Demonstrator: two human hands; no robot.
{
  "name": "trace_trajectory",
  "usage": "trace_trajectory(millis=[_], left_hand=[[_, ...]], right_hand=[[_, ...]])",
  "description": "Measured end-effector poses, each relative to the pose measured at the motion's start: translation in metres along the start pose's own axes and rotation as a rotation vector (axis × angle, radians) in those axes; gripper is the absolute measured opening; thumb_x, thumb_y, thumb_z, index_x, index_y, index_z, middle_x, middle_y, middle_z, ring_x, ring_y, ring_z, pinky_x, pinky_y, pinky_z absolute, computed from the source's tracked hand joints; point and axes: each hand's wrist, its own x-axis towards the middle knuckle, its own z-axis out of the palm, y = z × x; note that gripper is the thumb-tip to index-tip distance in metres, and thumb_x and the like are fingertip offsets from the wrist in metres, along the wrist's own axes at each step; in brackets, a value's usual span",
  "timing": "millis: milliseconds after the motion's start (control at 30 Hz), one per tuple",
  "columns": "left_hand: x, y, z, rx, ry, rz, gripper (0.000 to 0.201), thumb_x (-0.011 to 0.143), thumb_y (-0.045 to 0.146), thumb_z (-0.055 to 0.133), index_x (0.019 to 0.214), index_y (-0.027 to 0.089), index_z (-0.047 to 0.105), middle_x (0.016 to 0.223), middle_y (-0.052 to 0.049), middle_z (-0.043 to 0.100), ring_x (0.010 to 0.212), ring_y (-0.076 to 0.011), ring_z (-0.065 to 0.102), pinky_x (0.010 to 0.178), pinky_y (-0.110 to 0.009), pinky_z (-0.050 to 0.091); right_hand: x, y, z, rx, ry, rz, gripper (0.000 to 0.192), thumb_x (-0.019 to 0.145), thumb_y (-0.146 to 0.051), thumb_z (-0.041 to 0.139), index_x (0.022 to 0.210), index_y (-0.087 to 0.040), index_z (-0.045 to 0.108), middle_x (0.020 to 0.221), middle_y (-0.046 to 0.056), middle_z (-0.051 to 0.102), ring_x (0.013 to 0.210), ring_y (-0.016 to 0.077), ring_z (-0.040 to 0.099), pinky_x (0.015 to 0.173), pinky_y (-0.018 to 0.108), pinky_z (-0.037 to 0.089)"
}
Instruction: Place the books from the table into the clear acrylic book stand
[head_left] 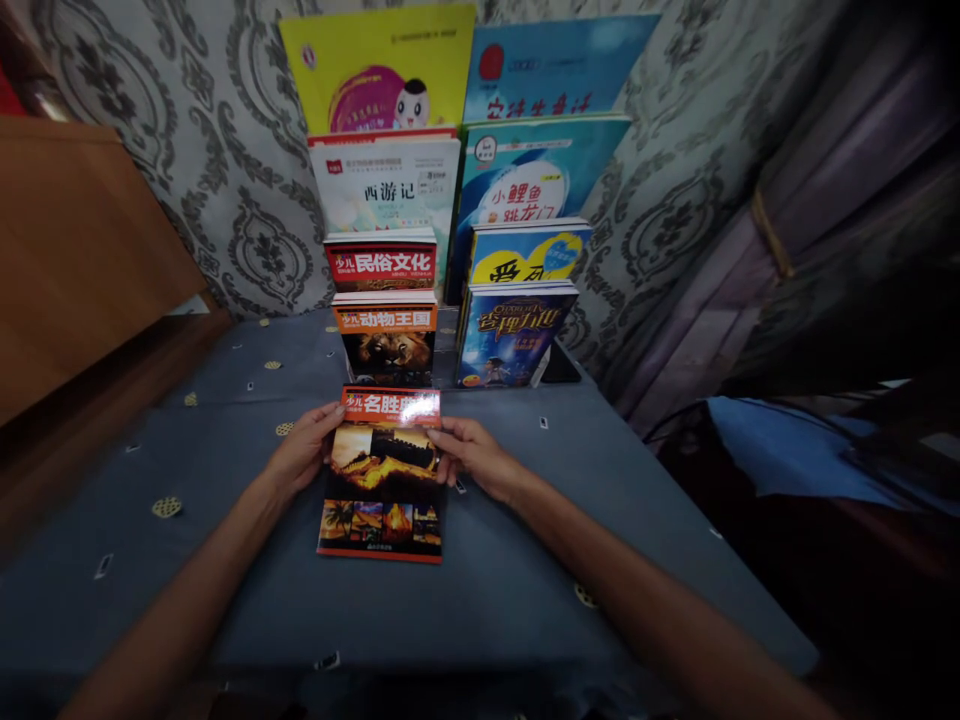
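A thin book (382,480) with a red title band, a golden wall picture and a row of small photos leans back, facing me, near the middle of the table. My left hand (307,445) grips its left edge, thumb on the cover. On the right edge, my right hand (476,458) holds it the same way, fingers behind it. Just beyond stands a lion-cover book (390,340) in the left stack, with a red-banded book (382,265) behind it. A dark blue book (517,335) fronts the right stack.
Taller books rise in tiers behind: a white book (386,185), a yellow-green book (442,60), a teal book (540,160) and a blue book (559,65). A patterned blue-grey cloth (247,600) covers the table. Brown wooden furniture (82,240) stands left; a tied curtain (712,290) hangs right.
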Motion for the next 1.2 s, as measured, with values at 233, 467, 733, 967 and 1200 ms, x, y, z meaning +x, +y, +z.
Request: trace_trajectory(millis=[233,467,733,967,1200], left_hand=[[-0.005,0.029,0.016,-0.011,0.018,0.142,0.058,0.067,0.064,0.080,0.097,0.015,0.072,0.080,-0.004,0.073,0.052,-0.0097,0.051,0.043,-0.019,0.031],[-0.008,0.046,0.025,0.248,0.115,0.567,0.043,0.090,0.060,0.058,0.095,0.018,0.068,0.074,0.001,0.059,0.063,-0.0130,0.046,0.058,-0.024,0.039],[-0.018,-0.006,0.038,0.388,0.267,0.649,0.035,0.095,0.046,0.046,0.114,0.020,0.061,0.104,-0.006,0.069,0.103,-0.0235,0.062,0.091,-0.033,0.049],[-0.022,-0.028,0.033,0.419,0.256,0.659,0.030,0.097,0.042,0.044,0.109,0.020,0.061,0.104,-0.007,0.070,0.099,-0.0232,0.063,0.091,-0.035,0.050],[-0.023,-0.030,0.028,0.448,0.184,0.680,0.029,0.098,0.037,0.044,0.114,0.020,0.060,0.107,-0.008,0.069,0.099,-0.0237,0.063,0.095,-0.038,0.048]], right_hand=[[0.000,-0.019,-0.003,-0.165,0.076,-0.243,0.040,0.081,-0.056,0.070,0.090,-0.019,0.058,0.064,-0.006,0.059,0.049,0.0103,0.064,0.043,0.018,0.048],[-0.012,-0.041,0.005,-0.514,0.263,-0.575,0.028,0.096,-0.047,0.052,0.098,-0.020,0.058,0.073,-0.001,0.064,0.060,0.0139,0.066,0.055,0.025,0.052],[-0.024,-0.001,0.013,-0.710,0.473,-0.737,0.021,0.102,-0.031,0.041,0.104,-0.022,0.060,0.082,0.002,0.069,0.072,0.0168,0.067,0.069,0.028,0.051],[-0.028,0.008,0.016,-0.747,0.490,-0.760,0.019,0.103,-0.030,0.040,0.092,-0.024,0.055,0.075,0.000,0.061,0.065,0.0165,0.060,0.065,0.027,0.048],[-0.028,0.011,0.017,-0.798,0.498,-0.772,0.019,0.103,-0.028,0.039,0.096,-0.024,0.056,0.078,0.001,0.062,0.065,0.0171,0.059,0.064,0.029,0.048]])
